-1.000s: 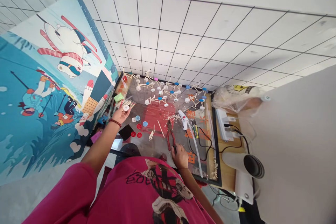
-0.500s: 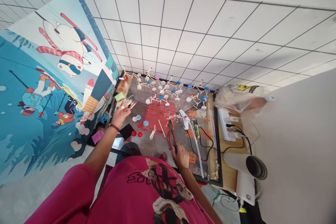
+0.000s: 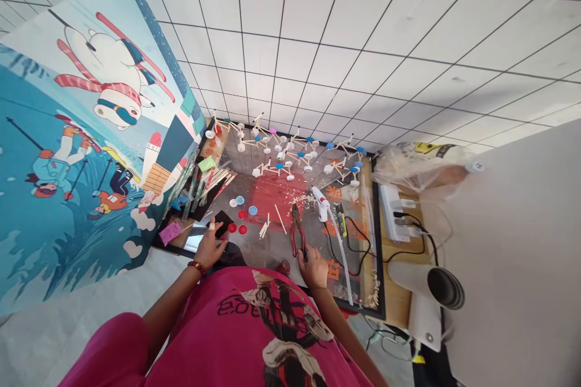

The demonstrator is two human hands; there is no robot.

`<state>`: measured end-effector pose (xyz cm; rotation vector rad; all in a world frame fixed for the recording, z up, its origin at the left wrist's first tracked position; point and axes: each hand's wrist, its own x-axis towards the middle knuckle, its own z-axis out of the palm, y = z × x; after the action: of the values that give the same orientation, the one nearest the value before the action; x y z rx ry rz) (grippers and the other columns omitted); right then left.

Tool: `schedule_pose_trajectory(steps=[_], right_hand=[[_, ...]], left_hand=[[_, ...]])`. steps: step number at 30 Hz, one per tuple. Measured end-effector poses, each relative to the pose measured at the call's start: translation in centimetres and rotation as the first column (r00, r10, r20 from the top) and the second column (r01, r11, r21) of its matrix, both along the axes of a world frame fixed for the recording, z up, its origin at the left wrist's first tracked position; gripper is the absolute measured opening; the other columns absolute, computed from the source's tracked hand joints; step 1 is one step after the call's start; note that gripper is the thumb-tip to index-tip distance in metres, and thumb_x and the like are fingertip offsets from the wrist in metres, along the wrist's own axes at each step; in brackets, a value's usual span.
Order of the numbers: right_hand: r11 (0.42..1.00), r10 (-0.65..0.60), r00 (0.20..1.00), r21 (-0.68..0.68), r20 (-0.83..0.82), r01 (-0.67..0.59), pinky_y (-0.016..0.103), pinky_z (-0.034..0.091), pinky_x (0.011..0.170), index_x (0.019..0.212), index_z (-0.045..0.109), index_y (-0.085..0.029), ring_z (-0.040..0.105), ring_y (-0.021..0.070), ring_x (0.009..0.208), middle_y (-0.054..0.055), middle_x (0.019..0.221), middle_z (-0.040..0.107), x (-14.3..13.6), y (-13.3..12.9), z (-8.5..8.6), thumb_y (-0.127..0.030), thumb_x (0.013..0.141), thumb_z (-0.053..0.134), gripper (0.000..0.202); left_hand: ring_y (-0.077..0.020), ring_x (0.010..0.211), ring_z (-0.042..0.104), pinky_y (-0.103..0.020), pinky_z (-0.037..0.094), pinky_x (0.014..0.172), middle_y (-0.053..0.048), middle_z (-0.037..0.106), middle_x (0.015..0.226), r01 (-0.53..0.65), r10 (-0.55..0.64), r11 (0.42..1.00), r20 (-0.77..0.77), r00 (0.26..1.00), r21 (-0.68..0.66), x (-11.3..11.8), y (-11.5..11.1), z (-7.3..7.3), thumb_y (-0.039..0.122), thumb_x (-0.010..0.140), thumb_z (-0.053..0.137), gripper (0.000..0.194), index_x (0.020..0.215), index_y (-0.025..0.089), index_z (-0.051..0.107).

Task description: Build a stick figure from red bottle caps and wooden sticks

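My left hand (image 3: 211, 248) is at the front left edge of the table, fingers apart, beside a black square (image 3: 223, 224). Nothing shows in its grasp. My right hand (image 3: 314, 268) is closed around a handle of the red-handled pliers (image 3: 297, 234), whose jaws point away from me. Between the hands lie short sticks (image 3: 264, 230), a longer stick (image 3: 280, 219) and several red, blue and white bottle caps (image 3: 242, 214). A bundle of sticks (image 3: 220, 183) rests beyond my left hand.
Stick-and-cap assemblies (image 3: 279, 167) line the table's back. A white glue gun (image 3: 320, 202) with its cord lies right of the pliers. A power strip (image 3: 393, 214) and a plastic bag (image 3: 417, 169) are at the right; a painted panel (image 3: 122, 109) stands left.
My left hand has moved back from the stick bundle toward the table's front edge, and its fingers are now spread. My right hand stays at the pliers.
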<state>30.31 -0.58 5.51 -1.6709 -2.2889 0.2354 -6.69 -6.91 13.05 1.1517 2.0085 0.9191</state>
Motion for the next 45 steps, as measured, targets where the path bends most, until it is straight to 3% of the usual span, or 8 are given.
schedule_pose_trajectory(steps=[5, 13, 19, 23, 26, 31, 39, 45], right_hand=[[1.000, 0.000, 1.000, 0.001, 0.002, 0.000, 0.028, 0.036, 0.066, 0.106, 0.063, -0.012, 0.058, 0.0203, 0.077, 0.010, 0.087, 0.066, -0.1, 0.0, 0.1, -0.038, 0.099, 0.042, 0.034], [1.000, -0.005, 1.000, -0.004, -0.015, 0.005, 0.028, 0.036, 0.066, 0.106, 0.063, -0.012, 0.058, 0.0200, 0.076, 0.010, 0.088, 0.067, -0.1, 0.0, 0.1, -0.038, 0.099, 0.042, 0.034], [0.999, -0.020, 0.999, -0.029, -0.033, 0.019, 0.028, 0.037, 0.067, 0.107, 0.064, -0.013, 0.058, 0.0206, 0.076, 0.010, 0.089, 0.067, -0.2, 0.0, 0.2, -0.038, 0.098, 0.042, 0.034], [0.997, -0.033, 0.997, -0.067, -0.063, 0.029, 0.029, 0.037, 0.067, 0.106, 0.065, -0.013, 0.058, 0.0214, 0.077, 0.011, 0.088, 0.067, -0.2, 0.0, 0.5, -0.038, 0.097, 0.042, 0.035], [0.993, -0.056, 0.993, -0.113, -0.100, 0.045, 0.029, 0.038, 0.068, 0.106, 0.065, -0.013, 0.059, 0.0219, 0.077, 0.012, 0.091, 0.067, -0.3, 0.1, 0.7, -0.039, 0.096, 0.043, 0.035], [0.971, -0.144, 0.974, -0.216, -0.176, 0.105, 0.028, 0.037, 0.066, 0.101, 0.065, -0.014, 0.059, 0.0213, 0.077, 0.011, 0.089, 0.067, -0.7, 0.4, 1.4, -0.038, 0.091, 0.046, 0.032], [0.882, -0.393, 0.853, -0.402, -0.344, 0.245, 0.025, 0.035, 0.059, 0.087, 0.068, -0.020, 0.054, 0.0166, 0.060, 0.000, 0.063, 0.058, -0.3, 1.8, 2.3, -0.040, 0.079, 0.055, 0.025], [0.812, -0.559, 0.649, -0.498, -0.516, 0.304, 0.025, 0.040, 0.056, 0.084, 0.070, -0.018, 0.052, 0.0151, 0.057, 0.001, 0.064, 0.061, 0.7, 2.7, 1.7, -0.057, 0.082, 0.049, 0.045]], left_hand=[[-0.0374, 0.139, 0.043, -0.056, 0.033, 0.114, -0.021, 0.050, 0.145, -0.005, 0.001, 1.000, -0.154, 0.988, -0.022, -1.1, -0.4, -1.1, 0.027, 0.076, 0.065, 0.090, 0.155, 0.017, 0.022], [-0.0382, 0.123, 0.052, -0.052, 0.037, 0.110, -0.018, 0.061, 0.124, 0.115, -0.110, 0.993, -0.268, 0.957, 0.005, -1.2, 2.2, 0.0, 0.026, 0.077, 0.064, 0.047, 0.124, 0.022, 0.065], [-0.0361, 0.107, 0.060, -0.050, 0.047, 0.098, -0.014, 0.066, 0.112, 0.245, -0.243, 0.969, -0.284, 0.927, -0.031, 0.4, 3.9, -0.6, 0.025, 0.061, 0.079, 0.053, 0.114, 0.022, 0.071], [-0.0317, 0.107, 0.060, -0.047, 0.048, 0.099, -0.012, 0.066, 0.113, 0.276, -0.270, 0.961, -0.317, 0.909, -0.027, 0.8, 4.6, -0.5, 0.024, 0.069, 0.072, 0.046, 0.115, 0.020, 0.069], [-0.0304, 0.118, 0.056, -0.046, 0.043, 0.107, -0.013, 0.062, 0.124, 0.246, -0.230, 0.969, -0.367, 0.901, -0.003, 0.3, 6.5, -0.2, 0.021, 0.078, 0.063, 0.044, 0.122, 0.020, 0.063], [-0.0329, 0.124, 0.053, -0.046, 0.039, 0.111, -0.017, 0.058, 0.130, 0.223, -0.209, 0.975, -0.424, 0.881, -0.015, -1.3, 10.8, -0.8, 0.013, 0.075, 0.061, 0.054, 0.128, 0.011, 0.057], [-0.0337, 0.113, 0.059, -0.044, 0.044, 0.103, -0.015, 0.065, 0.111, 0.208, -0.207, 0.977, -0.423, 0.882, -0.045, -2.5, 12.5, -2.7, 0.015, 0.069, 0.062, 0.046, 0.115, 0.012, 0.064], [-0.0279, 0.099, 0.063, -0.042, 0.050, 0.094, -0.009, 0.065, 0.101, 0.134, -0.142, 0.990, -0.379, 0.915, -0.047, -2.9, 12.6, -3.6, 0.020, 0.070, 0.064, 0.031, 0.100, 0.017, 0.069]])
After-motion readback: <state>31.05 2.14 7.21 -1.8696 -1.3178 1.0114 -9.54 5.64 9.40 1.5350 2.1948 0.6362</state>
